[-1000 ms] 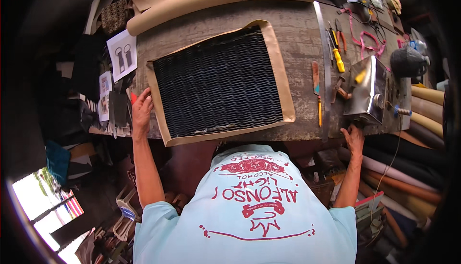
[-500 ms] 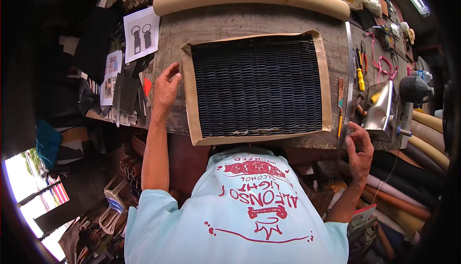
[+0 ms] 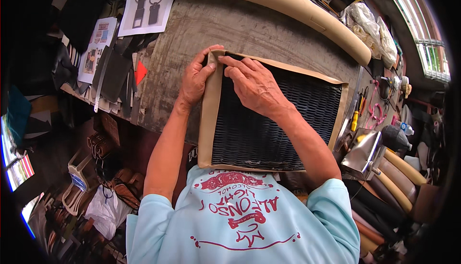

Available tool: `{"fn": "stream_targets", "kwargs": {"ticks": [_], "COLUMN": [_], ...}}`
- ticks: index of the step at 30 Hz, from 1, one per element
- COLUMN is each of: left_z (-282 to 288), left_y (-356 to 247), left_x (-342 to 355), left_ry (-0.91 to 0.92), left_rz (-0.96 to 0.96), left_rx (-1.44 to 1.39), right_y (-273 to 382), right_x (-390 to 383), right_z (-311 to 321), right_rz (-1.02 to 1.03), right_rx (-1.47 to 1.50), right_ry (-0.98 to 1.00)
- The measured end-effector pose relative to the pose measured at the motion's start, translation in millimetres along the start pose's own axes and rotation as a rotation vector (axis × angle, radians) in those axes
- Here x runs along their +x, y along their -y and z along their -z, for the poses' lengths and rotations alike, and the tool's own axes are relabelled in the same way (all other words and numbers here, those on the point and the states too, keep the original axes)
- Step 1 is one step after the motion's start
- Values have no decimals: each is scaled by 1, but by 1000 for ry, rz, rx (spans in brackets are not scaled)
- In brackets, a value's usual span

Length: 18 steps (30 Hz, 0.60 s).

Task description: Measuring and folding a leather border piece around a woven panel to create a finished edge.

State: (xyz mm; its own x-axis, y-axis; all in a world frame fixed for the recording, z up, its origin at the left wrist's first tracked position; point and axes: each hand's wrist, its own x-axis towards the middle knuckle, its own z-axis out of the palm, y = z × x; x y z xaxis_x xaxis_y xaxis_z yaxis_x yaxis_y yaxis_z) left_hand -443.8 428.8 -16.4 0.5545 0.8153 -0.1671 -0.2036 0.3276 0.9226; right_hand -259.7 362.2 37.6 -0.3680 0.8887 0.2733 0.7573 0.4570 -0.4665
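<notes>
A black woven panel with a folded tan border lies on the worn wooden workbench, its near edge by the pale blue shirt; the left hand grips its far left corner — thumb on the border, fingers closed round the outer edge; the right hand reaches over the weave, index finger stretched to that corner, other fingers half curled — whether they pinch anything, I cannot tell; a tan roll lies beyond.
</notes>
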Motion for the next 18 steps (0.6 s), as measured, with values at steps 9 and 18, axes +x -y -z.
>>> {"fn": "stream_targets", "kwargs": {"ticks": [9, 18], "left_z": [2, 3], "left_y": [8, 7], "left_x": [-1, -3], "left_ry": [10, 8], "left_rz": [-58, 6], "left_rx": [12, -8], "right_y": [9, 0], "right_x": [10, 9], "right_z": [-1, 2], "right_rz": [6, 72], "right_rx": [-183, -347], "right_ry": [104, 194]}}
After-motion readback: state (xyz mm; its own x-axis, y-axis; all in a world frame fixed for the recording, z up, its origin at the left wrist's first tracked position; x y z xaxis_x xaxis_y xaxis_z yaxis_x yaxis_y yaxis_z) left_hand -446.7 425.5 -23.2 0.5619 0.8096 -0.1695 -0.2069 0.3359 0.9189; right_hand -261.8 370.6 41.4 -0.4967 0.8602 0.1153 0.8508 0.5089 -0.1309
